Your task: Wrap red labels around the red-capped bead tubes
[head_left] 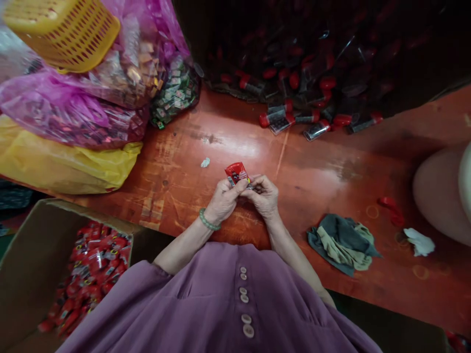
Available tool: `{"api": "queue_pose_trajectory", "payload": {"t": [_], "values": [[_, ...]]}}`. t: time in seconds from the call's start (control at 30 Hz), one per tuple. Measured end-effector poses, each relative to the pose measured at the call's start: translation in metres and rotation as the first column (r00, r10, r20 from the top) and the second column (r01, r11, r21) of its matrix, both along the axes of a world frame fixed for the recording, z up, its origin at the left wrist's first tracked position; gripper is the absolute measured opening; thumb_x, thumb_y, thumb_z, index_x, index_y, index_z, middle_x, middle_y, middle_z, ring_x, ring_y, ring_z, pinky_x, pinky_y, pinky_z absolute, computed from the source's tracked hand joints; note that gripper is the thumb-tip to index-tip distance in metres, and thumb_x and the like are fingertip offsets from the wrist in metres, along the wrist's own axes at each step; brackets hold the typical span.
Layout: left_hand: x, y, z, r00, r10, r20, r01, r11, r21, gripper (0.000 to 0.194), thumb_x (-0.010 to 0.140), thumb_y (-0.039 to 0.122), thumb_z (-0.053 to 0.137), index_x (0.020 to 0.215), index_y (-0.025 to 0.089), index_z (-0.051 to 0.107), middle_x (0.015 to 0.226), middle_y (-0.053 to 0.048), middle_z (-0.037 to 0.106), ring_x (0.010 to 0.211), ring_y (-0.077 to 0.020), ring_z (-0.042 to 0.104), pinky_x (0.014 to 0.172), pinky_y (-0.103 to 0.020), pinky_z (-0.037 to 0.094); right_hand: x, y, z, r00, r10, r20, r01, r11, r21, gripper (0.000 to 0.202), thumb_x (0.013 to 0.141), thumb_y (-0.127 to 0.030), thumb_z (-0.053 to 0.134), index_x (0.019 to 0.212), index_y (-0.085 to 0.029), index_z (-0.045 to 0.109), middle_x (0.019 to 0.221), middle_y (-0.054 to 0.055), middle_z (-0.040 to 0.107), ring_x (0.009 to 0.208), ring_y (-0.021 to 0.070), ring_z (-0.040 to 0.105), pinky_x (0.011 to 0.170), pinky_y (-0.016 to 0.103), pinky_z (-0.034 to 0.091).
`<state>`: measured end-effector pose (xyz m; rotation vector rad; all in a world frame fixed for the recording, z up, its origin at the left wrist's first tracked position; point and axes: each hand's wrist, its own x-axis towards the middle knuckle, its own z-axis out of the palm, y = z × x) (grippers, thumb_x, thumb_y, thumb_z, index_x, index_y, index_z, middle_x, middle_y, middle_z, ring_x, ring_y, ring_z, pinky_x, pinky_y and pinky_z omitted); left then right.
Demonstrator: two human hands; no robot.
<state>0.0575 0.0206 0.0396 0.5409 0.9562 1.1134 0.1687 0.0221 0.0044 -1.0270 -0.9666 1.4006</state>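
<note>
Both hands meet over the middle of the red-brown table [324,162]. My left hand [223,200], with a green bead bracelet on the wrist, and my right hand [262,195] pinch a small red packet [236,173] between their fingertips. The packet sticks up above the fingers, and a dark part of it shows between the thumbs. What lies under the fingers is hidden.
A cardboard box [33,260] with several red packets stands at the lower left. Pink and yellow plastic bags [73,113] and a yellow basket [62,32] fill the far left. A heap of red-capped clear tubes [305,98] lies at the back. A crumpled cloth [342,242] lies to the right.
</note>
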Motion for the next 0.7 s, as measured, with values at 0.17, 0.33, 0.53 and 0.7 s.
{"api": "queue_pose_trajectory", "payload": {"t": [0.17, 0.33, 0.53, 0.7], "values": [[-0.016, -0.006, -0.007, 0.993, -0.116, -0.035, 0.118, 0.99, 0.072, 0.043, 0.072, 0.054, 0.081, 0.087, 0.014, 0.078, 0.088, -0.007, 0.076, 0.089, -0.0196, 0.07, 0.091, -0.033, 0.051, 0.005, -0.003, -0.005, 0.978, 0.062, 0.197, -0.095, 0.982, 0.162, 0.044, 0.065, -0.055, 0.086, 0.07, -0.021, 0.058, 0.074, -0.003, 0.066, 0.063, 0.0109, 0.059, 0.061, 0.024, 0.051], [-0.039, -0.015, -0.004, 0.997, -0.037, -0.063, 0.037, 0.999, 0.001, 0.039, 0.075, 0.049, 0.08, 0.092, 0.014, 0.077, 0.089, -0.007, 0.077, 0.084, -0.0176, 0.071, 0.087, -0.031, 0.054, 0.019, -0.009, 0.008, 0.78, 0.112, 0.616, -0.342, 0.901, 0.269, 0.064, 0.074, -0.058, 0.078, 0.123, -0.022, 0.058, 0.108, 0.009, 0.072, 0.094, 0.0223, 0.07, 0.085, 0.038, 0.058], [-0.069, -0.032, 0.006, 0.983, -0.155, -0.1, 0.154, 0.988, -0.02, 0.038, 0.074, 0.049, 0.081, 0.087, 0.014, 0.074, 0.078, -0.002, 0.071, 0.07, -0.0116, 0.064, 0.069, -0.023, 0.051, -0.006, -0.011, 0.045, 0.438, -0.034, 0.898, -0.66, 0.666, 0.347, 0.076, 0.089, -0.047, 0.067, 0.152, -0.02, 0.033, 0.152, 0.021, 0.045, 0.143, 0.0349, 0.042, 0.112, 0.056, 0.041], [-0.081, -0.052, 0.002, 0.965, -0.204, -0.163, 0.212, 0.977, 0.029, 0.038, 0.074, 0.047, 0.081, 0.091, 0.014, 0.073, 0.088, -0.003, 0.071, 0.084, -0.0148, 0.063, 0.083, -0.028, 0.05, -0.025, -0.021, 0.055, 0.338, -0.051, 0.94, -0.755, 0.582, 0.303, 0.062, 0.093, -0.022, 0.053, 0.152, -0.015, 0.032, 0.141, 0.022, 0.053, 0.127, 0.0333, 0.054, 0.101, 0.054, 0.049]]}}
